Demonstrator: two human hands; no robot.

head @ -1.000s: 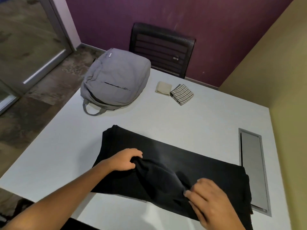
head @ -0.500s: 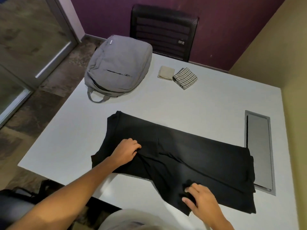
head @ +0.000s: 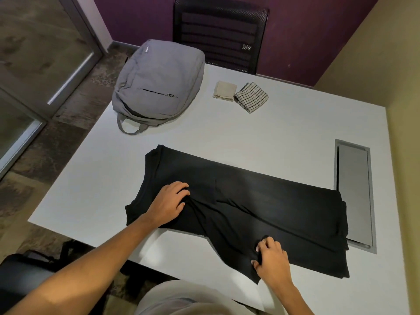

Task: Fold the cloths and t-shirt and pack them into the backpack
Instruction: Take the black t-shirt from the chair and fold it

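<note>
- The left hand sits on the black t-shirt near its collar end, fingers curled and bunching a ridge of the fabric.
- The right hand is down at the near edge of the shirt, fingertips pinching a flap that hangs toward the front of the surface.
- The shirt lies across the near half of the surface as a long band, collar end to the left, hem end to the right; it looks partly folded lengthwise, with creases running between the two hands.
- My read: the shirt is mid-fold, with the near flap yet to be brought over and the long band then to be shortened.
- Done so far, by the look of it: a beige cloth and a striped cloth lie as small folded squares, side by side and touching, at the far side.
- Left to do: finish the shirt, then pack all three.
- The grey backpack lies flat at the far left corner, just left of the cloths; whether its main opening is unzipped I cannot tell.
- A grey hatch is set into the surface at the right; the shirt's hem end overlaps its edge.
- A black chair stands behind the far edge.
- Nothing lies between the shirt and the backpack.
</note>
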